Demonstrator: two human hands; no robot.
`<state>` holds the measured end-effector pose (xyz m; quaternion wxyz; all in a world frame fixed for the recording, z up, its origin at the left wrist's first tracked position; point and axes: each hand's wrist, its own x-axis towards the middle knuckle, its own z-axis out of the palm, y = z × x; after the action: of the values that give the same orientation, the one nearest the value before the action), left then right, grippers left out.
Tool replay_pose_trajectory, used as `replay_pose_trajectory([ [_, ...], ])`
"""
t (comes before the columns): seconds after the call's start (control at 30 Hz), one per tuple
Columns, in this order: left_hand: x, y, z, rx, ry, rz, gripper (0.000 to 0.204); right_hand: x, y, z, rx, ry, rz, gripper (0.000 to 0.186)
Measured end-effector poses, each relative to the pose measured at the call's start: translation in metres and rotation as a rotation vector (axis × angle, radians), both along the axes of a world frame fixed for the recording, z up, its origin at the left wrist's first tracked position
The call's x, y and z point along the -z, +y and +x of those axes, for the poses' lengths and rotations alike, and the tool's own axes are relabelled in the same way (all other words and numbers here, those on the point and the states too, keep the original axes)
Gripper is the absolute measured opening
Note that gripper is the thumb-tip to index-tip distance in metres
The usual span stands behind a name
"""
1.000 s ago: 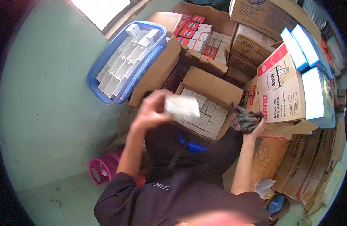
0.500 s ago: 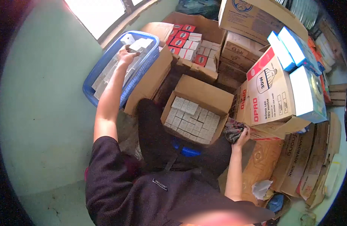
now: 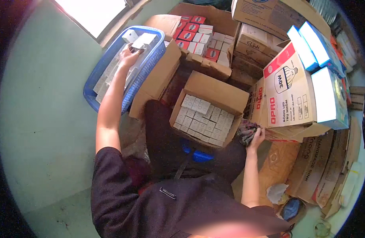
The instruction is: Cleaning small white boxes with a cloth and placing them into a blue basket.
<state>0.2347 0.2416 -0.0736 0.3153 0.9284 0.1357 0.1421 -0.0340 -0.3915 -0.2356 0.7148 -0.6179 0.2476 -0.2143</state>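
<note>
My left hand (image 3: 128,56) reaches into the blue plastic basket (image 3: 150,65) at upper left, its fingers curled onto a white box (image 3: 143,41) among rows of similar boxes. My right hand (image 3: 257,139) grips a crumpled dark patterned cloth (image 3: 246,131) beside an open cardboard box (image 3: 221,95) in the middle. That box holds several rows of small white boxes (image 3: 206,131), with a short group lying raised at its upper left.
Behind are a carton (image 3: 206,65) of red and white packs (image 3: 186,35) and stacked cartons (image 3: 254,39). At right stand a large printed carton (image 3: 287,95) with blue boxes (image 3: 329,95) and flattened cardboard (image 3: 317,166). A wall (image 3: 47,119) and window (image 3: 91,16) border the left.
My left hand has let go of the white block it held, which now lies in the middle box, and has moved up-left into the basket. My right hand moved slightly down-left with the cloth.
</note>
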Motion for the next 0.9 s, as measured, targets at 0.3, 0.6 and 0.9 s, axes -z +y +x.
replay_pose_trajectory([
  [0.3,-0.006,0.009,0.003,0.057,0.029,0.336,0.105,0.028,-0.011,0.005,-0.037,0.05,-0.143,0.019],
  [0.6,-0.035,-0.208,-0.134,0.301,-0.474,-0.444,0.011,-0.001,-0.01,-0.002,-0.011,0.022,-0.131,0.021],
  [0.9,0.358,-0.301,-0.123,0.538,0.801,-0.255,0.052,-0.009,0.002,0.013,-0.034,0.117,-0.17,0.023],
])
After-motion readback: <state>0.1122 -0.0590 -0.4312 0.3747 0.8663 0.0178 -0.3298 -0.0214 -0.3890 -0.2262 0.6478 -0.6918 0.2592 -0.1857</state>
